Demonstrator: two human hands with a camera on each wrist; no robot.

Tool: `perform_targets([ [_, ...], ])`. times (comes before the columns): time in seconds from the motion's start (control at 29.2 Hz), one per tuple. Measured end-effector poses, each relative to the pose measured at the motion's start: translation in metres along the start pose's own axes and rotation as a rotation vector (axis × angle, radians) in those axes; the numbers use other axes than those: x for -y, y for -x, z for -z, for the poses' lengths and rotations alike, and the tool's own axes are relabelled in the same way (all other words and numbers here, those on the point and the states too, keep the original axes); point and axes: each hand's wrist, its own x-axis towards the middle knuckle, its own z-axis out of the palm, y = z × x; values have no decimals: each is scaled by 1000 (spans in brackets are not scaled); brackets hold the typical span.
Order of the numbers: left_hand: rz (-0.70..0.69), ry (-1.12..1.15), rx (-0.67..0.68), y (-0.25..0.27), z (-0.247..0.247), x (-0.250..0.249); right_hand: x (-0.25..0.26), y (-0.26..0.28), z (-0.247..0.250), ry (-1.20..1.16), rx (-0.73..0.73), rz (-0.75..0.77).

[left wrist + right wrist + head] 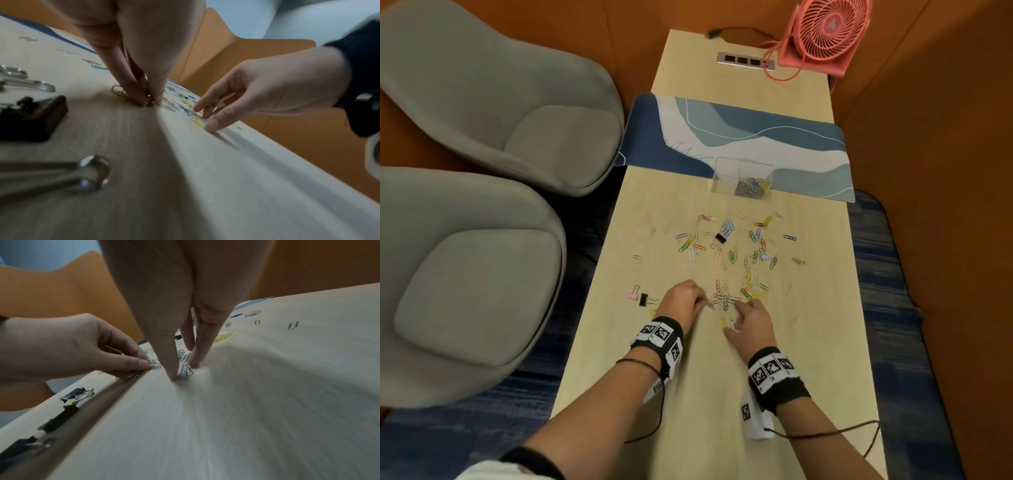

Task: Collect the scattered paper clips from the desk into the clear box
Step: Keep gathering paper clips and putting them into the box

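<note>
Many coloured paper clips (726,246) lie scattered over the middle of the wooden desk (705,394). Beyond them the clear box (743,171) stands at the edge of a blue mat, with a heap of clips inside. A tangle of mostly silver clips (724,301) lies between my hands. My left hand (702,299) pinches a few clips (149,104) against the desk at the tangle's left edge. In the right wrist view my right hand (184,369) squeezes a bundle of silver clips (185,363) between thumb and fingers, its tips touching the desk.
A black binder clip (643,299) and a pink one (632,295) lie just left of my left hand, and another black one (720,237) sits among the scattered clips. The blue mat (808,137), a pink fan (825,34) and a socket strip (744,61) lie further back. Two grey chairs (482,274) stand to the left.
</note>
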Motion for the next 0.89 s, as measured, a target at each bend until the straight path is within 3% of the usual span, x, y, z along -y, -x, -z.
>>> perform_targets([
  [0.27, 331, 500, -273, 15, 19, 6, 19, -16, 4, 53, -53, 48],
  [0.44, 363, 618, -355, 12, 34, 3, 36, -20, 2, 286, -1, 159],
  [0.68, 349, 684, -366, 6, 39, 3, 53, -30, 19, 507, 101, 217],
  [0.89, 337, 686, -337, 0, 37, 0, 56, -47, 28, 514, 161, 182],
])
